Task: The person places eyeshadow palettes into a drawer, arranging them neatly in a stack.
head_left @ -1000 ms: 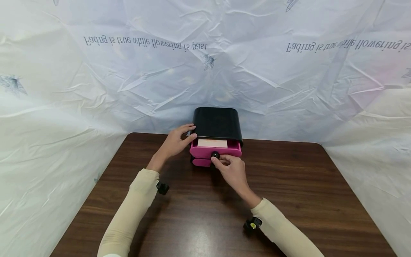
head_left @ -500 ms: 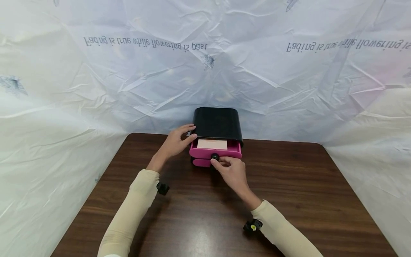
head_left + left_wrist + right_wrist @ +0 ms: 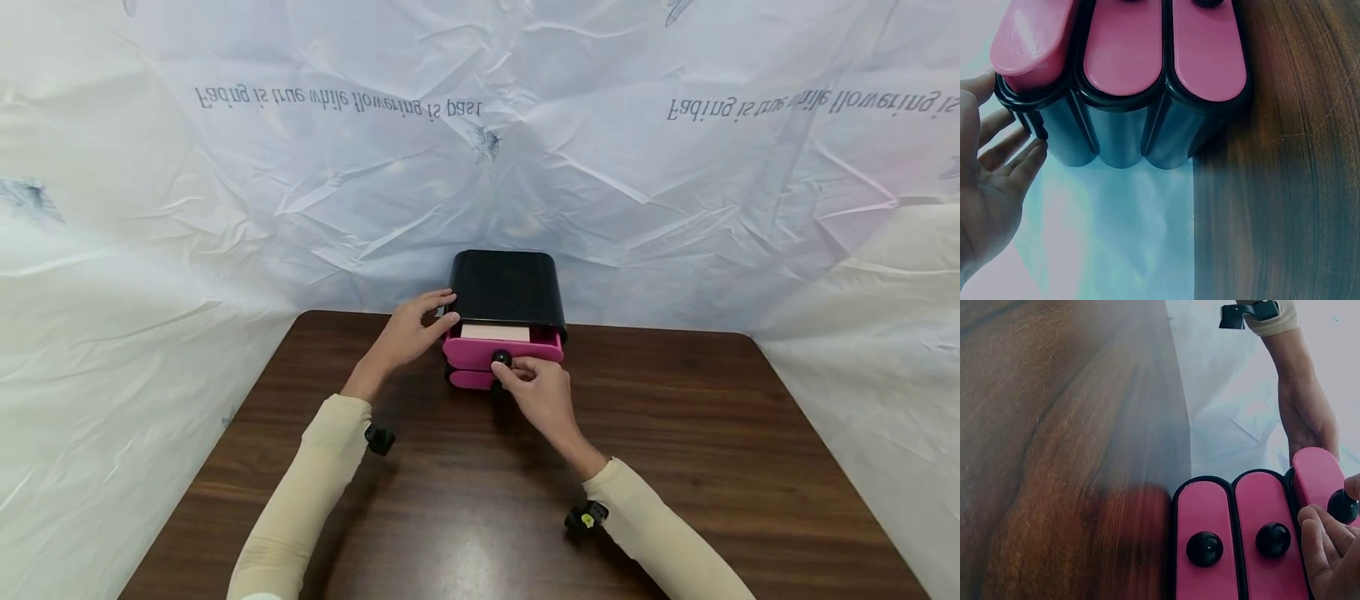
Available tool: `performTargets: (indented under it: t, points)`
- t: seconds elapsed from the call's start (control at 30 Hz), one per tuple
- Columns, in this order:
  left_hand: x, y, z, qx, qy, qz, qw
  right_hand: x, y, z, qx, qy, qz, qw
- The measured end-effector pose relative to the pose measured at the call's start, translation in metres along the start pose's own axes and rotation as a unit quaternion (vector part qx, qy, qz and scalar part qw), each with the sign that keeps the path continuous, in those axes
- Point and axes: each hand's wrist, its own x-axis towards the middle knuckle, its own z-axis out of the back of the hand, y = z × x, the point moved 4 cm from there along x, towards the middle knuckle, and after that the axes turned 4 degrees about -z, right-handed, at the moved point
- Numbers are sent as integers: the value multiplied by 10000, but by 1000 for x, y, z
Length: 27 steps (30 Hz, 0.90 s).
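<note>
A small black cabinet (image 3: 506,286) with several pink-fronted drawers stands at the back of the table. Its top drawer (image 3: 468,353) is pulled partly out, and a pale card or paper (image 3: 495,332) shows inside. My right hand (image 3: 543,398) pinches the round black knob (image 3: 1342,507) of that drawer between thumb and fingers. On the cabinet's left side, near its top, my left hand (image 3: 408,335) rests with fingers extended; in the left wrist view its fingertips (image 3: 1039,150) touch the black shell. The lower drawers (image 3: 1125,50) are flush with the shell.
The cabinet stands on a dark wooden table (image 3: 675,450). Behind and beside it hangs a wrinkled whitish plastic sheet (image 3: 360,183) with printed lettering, close to the cabinet's back. Both wrists carry small black cameras.
The top drawer comes out slightly, then slides back in a little, so less of the card shows now. My right hand moves with its knob; the left hand stays in place.
</note>
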Motion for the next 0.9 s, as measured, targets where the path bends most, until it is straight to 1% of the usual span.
performTargets:
  t: [0.33, 0.53, 0.67, 0.77, 0.9]
  points:
    - [-1, -1, 1, -41, -25, 2, 10000, 3, -2, -1, 125, 165, -32, 9998]
    - [-1, 0, 0, -31, -19, -58, 10000, 4, -3, -1, 368, 328, -243, 9985]
    - [-2, 1, -1, -30, -32, -41, 10000, 3, -3, -1, 475, 418, -336, 9974]
    - [-3, 1, 0, -37, -45, -14, 10000, 4, -3, -1, 405, 379, -270, 9981]
    - [-2, 1, -1, -25, -47, -52, 10000, 4, -3, 0, 244, 251, -191, 9992]
